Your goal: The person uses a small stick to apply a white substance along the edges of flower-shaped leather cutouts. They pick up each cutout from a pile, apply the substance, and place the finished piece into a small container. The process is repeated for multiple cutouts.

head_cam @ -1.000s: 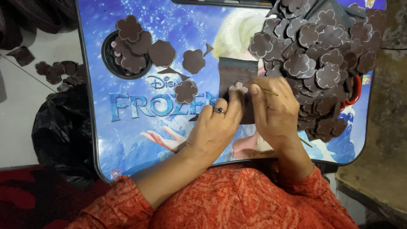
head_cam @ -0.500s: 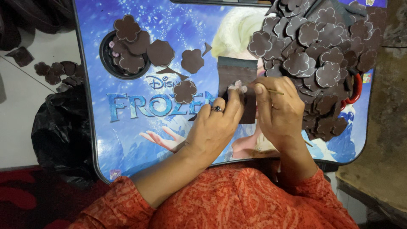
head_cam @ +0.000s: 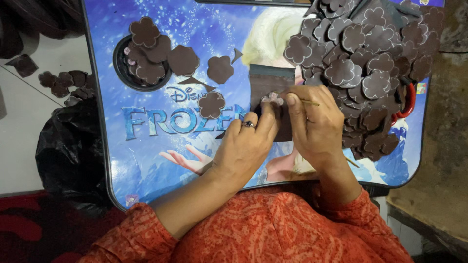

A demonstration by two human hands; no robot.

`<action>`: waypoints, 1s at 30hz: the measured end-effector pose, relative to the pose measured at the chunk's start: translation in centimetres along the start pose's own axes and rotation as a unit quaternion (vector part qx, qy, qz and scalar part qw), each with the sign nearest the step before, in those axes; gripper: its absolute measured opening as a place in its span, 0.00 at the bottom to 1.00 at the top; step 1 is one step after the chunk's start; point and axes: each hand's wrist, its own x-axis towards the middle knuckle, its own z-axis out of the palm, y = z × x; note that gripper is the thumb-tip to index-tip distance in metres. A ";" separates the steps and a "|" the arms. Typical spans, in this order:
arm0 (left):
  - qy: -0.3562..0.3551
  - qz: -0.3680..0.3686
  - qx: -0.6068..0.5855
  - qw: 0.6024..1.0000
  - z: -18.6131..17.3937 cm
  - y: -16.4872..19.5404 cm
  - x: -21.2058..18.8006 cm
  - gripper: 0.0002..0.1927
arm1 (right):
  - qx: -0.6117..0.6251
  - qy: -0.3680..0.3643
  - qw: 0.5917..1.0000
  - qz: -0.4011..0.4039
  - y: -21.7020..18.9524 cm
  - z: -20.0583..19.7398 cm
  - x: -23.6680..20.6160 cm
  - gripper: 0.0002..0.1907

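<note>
My left hand (head_cam: 246,146), with a ring on one finger, presses a small pale flower-shaped template (head_cam: 272,99) onto a dark brown sheet (head_cam: 267,83) that lies on the blue picture-printed lap table (head_cam: 146,156). My right hand (head_cam: 314,124) grips a thin pencil-like stick (head_cam: 308,102), its tip at the template's edge. Both hands touch each other over the sheet. Most of the sheet's lower part is hidden under my hands.
A big heap of brown flower cut-outs (head_cam: 365,63) fills the table's right side. More cut-outs (head_cam: 220,69) lie at the left, some in a round black recess (head_cam: 119,68). A black plastic bag (head_cam: 68,151) and brown scraps (head_cam: 61,83) lie on the floor left of the table.
My hands have stayed over the brown sheet, with only small shifts of the right fingers and stick around the template.
</note>
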 end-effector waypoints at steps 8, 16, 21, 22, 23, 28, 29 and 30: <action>0.006 -0.010 -0.007 1.000 0.1 0.0 0.0 0.26 | -0.012 0.000 1.000 0.001 0.3 -0.3 -0.1 0.03; -0.001 -0.013 -0.012 1.000 0.3 0.7 0.1 0.26 | 0.000 -0.008 1.000 -0.001 0.5 -1.0 -1.4 0.03; -0.009 -0.009 -0.027 1.000 0.1 0.6 0.1 0.28 | -0.016 0.002 1.000 0.013 0.8 -1.3 -1.6 0.03; -0.007 -0.009 -0.028 1.000 0.0 0.6 0.1 0.29 | -0.019 0.008 1.000 0.010 0.8 -1.4 -1.7 0.03; -0.006 -0.010 -0.030 0.999 -0.1 0.6 0.1 0.29 | -0.017 0.009 1.000 0.008 0.8 -1.4 -1.7 0.03; -0.002 -0.007 -0.060 0.998 -0.1 0.4 0.4 0.29 | -0.009 0.006 1.000 0.008 0.6 -2.0 -2.3 0.03; -0.002 -0.006 -0.062 0.998 0.0 0.4 0.4 0.29 | -0.007 0.007 1.000 0.007 0.7 -2.0 -2.4 0.03; 0.001 -0.006 -0.068 0.998 0.0 0.4 0.5 0.29 | -0.004 0.008 1.000 0.006 0.7 -2.0 -2.4 0.03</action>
